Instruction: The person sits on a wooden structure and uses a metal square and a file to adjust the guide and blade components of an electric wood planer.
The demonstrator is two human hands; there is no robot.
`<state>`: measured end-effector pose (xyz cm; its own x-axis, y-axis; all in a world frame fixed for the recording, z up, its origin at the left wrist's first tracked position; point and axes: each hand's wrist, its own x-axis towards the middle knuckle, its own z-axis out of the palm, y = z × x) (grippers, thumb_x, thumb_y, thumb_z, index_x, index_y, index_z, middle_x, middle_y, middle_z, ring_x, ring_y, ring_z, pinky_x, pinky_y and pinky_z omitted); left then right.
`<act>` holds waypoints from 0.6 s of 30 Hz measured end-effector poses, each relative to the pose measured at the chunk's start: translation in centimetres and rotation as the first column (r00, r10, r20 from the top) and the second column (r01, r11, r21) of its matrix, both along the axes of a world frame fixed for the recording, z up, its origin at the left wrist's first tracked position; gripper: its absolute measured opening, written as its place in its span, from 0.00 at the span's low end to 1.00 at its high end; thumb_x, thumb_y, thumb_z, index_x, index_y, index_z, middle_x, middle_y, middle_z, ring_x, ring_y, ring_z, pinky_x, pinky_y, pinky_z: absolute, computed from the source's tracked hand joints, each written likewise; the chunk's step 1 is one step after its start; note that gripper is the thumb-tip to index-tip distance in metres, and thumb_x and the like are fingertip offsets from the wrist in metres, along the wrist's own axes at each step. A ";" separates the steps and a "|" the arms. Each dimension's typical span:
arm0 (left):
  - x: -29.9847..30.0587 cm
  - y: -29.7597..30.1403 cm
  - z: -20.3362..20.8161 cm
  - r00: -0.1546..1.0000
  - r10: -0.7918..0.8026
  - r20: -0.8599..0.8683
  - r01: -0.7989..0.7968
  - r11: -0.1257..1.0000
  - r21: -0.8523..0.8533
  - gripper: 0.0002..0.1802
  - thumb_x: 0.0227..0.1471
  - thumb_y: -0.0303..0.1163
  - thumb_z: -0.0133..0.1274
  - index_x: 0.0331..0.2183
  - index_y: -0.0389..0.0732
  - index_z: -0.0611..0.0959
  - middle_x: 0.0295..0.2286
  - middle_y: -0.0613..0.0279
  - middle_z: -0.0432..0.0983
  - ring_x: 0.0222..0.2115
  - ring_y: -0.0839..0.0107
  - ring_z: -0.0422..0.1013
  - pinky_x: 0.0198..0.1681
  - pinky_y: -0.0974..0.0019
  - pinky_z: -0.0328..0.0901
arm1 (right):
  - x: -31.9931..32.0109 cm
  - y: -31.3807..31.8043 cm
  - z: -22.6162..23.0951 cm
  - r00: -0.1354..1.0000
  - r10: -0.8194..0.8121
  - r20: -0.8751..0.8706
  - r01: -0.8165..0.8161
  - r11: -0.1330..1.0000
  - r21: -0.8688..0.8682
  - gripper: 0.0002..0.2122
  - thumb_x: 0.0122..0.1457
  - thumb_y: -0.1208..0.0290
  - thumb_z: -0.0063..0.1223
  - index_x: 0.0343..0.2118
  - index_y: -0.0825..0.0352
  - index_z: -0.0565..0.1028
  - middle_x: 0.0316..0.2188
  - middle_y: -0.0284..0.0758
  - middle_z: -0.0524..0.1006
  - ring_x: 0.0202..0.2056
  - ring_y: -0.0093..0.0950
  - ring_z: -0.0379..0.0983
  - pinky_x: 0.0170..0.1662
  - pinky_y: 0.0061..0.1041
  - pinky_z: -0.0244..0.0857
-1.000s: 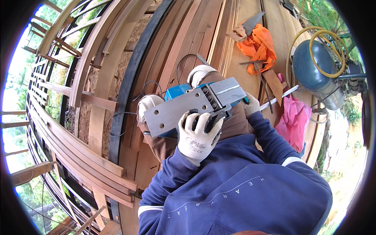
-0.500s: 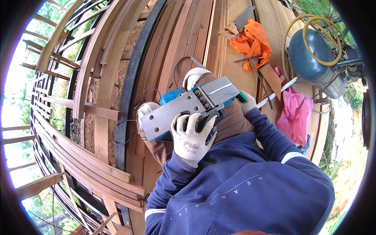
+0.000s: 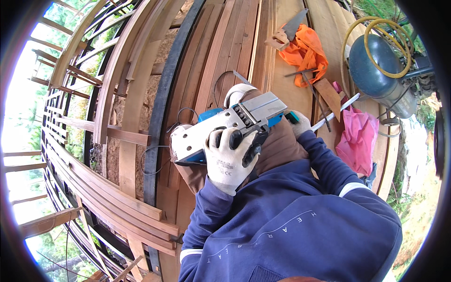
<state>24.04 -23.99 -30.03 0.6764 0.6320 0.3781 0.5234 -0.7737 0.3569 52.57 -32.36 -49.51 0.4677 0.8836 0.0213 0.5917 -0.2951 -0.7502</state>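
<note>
A blue electric hand planer (image 3: 202, 132) lies across my lap with its flat metal sole and cutter slot facing up. My left hand (image 3: 229, 162), in a white glove with dark fingertips, is curled around the planer's near side by the cutter slot, thumb toward the black part there. My right hand (image 3: 303, 123), gloved too, is closed at the planer's right end beside a small green-and-black piece. Its fingers are mostly hidden, so I cannot tell what exactly it grips. My knees in brown trousers support the tool.
Long wooden boards (image 3: 216, 51) run away beneath me. A handsaw (image 3: 286, 34) lies by an orange cloth (image 3: 305, 54), with a pink bag (image 3: 358, 141) at right. An air compressor (image 3: 376, 61) with a yellow hose stands beyond. Stacked timbers (image 3: 105, 188) are at left.
My left hand's fingers have shifted on the planer's edge, and the planer has tilted slightly. The whole view has drifted a little to the right.
</note>
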 end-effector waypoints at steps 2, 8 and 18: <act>0.1 0.6 0.4 1.000 0.000 0.022 0.001 0.999 -0.037 0.31 0.31 0.38 0.68 0.45 0.56 0.85 0.41 0.60 0.70 0.47 0.54 0.65 0.52 0.47 0.58 | 0.3 0.0 -0.7 1.000 0.006 -0.009 -0.006 1.000 0.005 0.12 0.55 0.67 0.55 0.42 0.62 0.79 0.41 0.42 0.80 0.45 0.42 0.75 0.51 0.34 0.69; 0.2 2.4 0.8 0.998 -0.005 0.061 0.009 0.998 -0.062 0.31 0.28 0.32 0.67 0.43 0.49 0.84 0.38 0.56 0.74 0.41 0.52 0.69 0.49 0.49 0.61 | 0.4 0.1 -1.2 1.000 0.008 0.000 -0.008 1.000 0.012 0.13 0.55 0.66 0.56 0.42 0.63 0.79 0.40 0.42 0.80 0.45 0.42 0.76 0.51 0.34 0.69; -0.3 3.7 -0.5 0.950 0.101 0.297 -0.099 0.995 -0.024 0.25 0.31 0.23 0.62 0.40 0.39 0.80 0.38 0.52 0.76 0.41 0.49 0.71 0.48 0.52 0.65 | 0.2 0.1 -0.8 0.999 -0.001 -0.049 0.004 0.998 0.058 0.12 0.54 0.67 0.56 0.41 0.63 0.79 0.39 0.42 0.80 0.44 0.42 0.76 0.50 0.35 0.69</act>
